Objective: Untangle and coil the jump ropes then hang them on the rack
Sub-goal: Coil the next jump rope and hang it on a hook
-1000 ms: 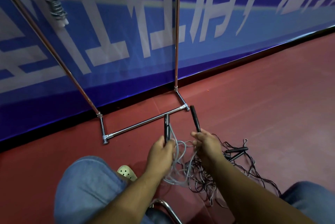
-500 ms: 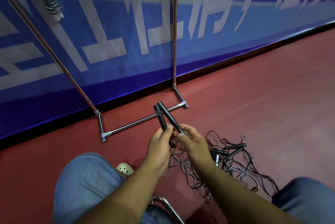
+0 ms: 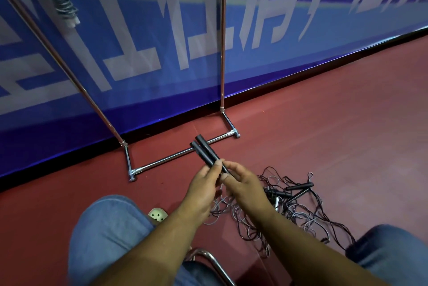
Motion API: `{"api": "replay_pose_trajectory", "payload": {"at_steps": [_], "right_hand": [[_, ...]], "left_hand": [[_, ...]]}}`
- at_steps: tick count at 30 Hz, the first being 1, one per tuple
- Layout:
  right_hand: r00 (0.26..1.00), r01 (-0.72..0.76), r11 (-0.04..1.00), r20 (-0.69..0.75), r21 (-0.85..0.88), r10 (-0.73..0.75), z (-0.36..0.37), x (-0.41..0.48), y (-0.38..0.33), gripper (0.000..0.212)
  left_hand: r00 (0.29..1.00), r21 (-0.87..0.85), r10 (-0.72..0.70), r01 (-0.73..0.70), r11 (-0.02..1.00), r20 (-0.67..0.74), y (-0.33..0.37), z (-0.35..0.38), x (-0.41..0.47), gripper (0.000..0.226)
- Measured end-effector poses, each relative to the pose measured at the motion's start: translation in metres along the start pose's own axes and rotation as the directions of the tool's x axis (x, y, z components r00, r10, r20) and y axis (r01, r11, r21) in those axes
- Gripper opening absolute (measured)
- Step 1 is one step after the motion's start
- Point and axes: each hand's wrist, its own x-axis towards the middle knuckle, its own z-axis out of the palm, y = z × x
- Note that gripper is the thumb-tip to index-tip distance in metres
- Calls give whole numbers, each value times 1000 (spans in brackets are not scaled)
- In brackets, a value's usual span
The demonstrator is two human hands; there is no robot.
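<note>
A person sits with both knees in blue jeans at the near edge of the red floor [image 3: 347,123]. The left hand [image 3: 203,186] and the right hand [image 3: 243,183] meet above the middle of the floor, in front of the knees. Together they hold a pair of black handles [image 3: 205,151], which lie side by side, touching, and point up and away toward the rack. The left hand grips the lower part of the pair, thumb laid on top and fingers curled beneath. The right hand pinches the same lower ends between thumb and fingers, its fingers only partly bent. Grey cord hangs from the handles below the hands and runs down into the tangle of jump ropes [image 3: 289,209], which lies on the floor just right of the hands. Several loose black handles [image 3: 300,186] lie in this heap among black and grey cords.

The rack [image 3: 176,157] stands at the far edge of the floor, against a blue banner [image 3: 254,65] with large white characters. Its chrome base bar lies on the floor and two copper-toned uprights rise from it. A coiled rope [image 3: 60,0] hangs near the left upright at the top left. A pale perforated shoe [image 3: 158,214] shows beside the left knee, and a curved metal chair tube [image 3: 208,258] shows between the forearms.
</note>
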Motion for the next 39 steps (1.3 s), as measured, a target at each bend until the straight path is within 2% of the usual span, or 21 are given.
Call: {"api": "replay_pose_trajectory", "payload": {"at_steps": [3, 5, 6, 7, 8, 9, 10, 12, 14, 17, 19, 22, 26, 30, 32, 36, 39], "right_hand": [[998, 1, 992, -62, -128, -9, -12, 8, 2, 30], [996, -42, 947, -87, -318, 14, -26, 18, 8, 29], [996, -69, 900, -84, -431, 36, -34, 23, 10, 27], [997, -80, 835, -64, -544, 54, -41, 27, 11, 26], [997, -68, 769, -22, -636, 71, -46, 32, 11, 26], [996, -44, 722, 28, -690, 88, -50, 35, 7, 26], [991, -26, 717, 78, -697, 111, -51, 38, 2, 25], [977, -9, 757, 154, -654, 144, -51, 40, -9, 26], [968, -20, 791, 187, -611, 169, -52, 41, -17, 27], [957, -68, 840, 204, -539, 208, -56, 43, -24, 19], [960, -79, 907, 214, -413, 181, -58, 43, -23, 12], [973, -115, 974, 174, -197, 150, -64, 42, -23, 22], [976, -123, 974, 157, -191, 154, -66, 41, -14, 22], [988, -105, 971, 91, -214, 127, -57, 44, -13, 19], [992, -93, 966, 64, -240, 111, -52, 46, -13, 20], [994, -112, 954, -27, -278, 109, -50, 51, -11, 21], [990, -142, 946, -40, -291, 136, -55, 52, -11, 23]], "left_hand": [[1000, 240, 1, -3, 971, 5, 1, -17, 0, 28], [981, 448, 155, -87, 890, -117, 1, -28, 3, 24], [939, 577, 298, -149, 803, -172, 1, -32, 4, 20], [876, 703, 455, -222, 675, -160, 2, -36, 4, 17], [815, 812, 577, -299, 501, -56, 2, -40, 4, 21], [790, 878, 603, -364, 311, 114, 1, -42, 6, 39], [804, 899, 527, -410, 155, 276, 1, -43, 9, 60], [837, 885, 305, -463, -46, 453, 0, -41, 13, 86], [839, 870, 230, -484, -99, 493, -1, -38, 17, 88], [825, 858, 264, -514, -17, 499, -1, -37, 19, 71], [827, 862, 299, -506, 27, 476, -2, -38, 18, 53], [844, 879, 351, -465, 105, 405, -4, -41, 15, 27], [877, 916, 344, -389, 99, 335, -9, -38, 15, 30], [944, 944, 256, -264, 198, 210, -10, -34, 18, 42], [963, 917, 195, -242, 318, 186, -12, -31, 16, 42], [963, 742, 59, -242, 625, 264, -17, -31, 15, 32], [958, 574, -29, -146, 806, 285, -17, -29, 12, 19]]}}
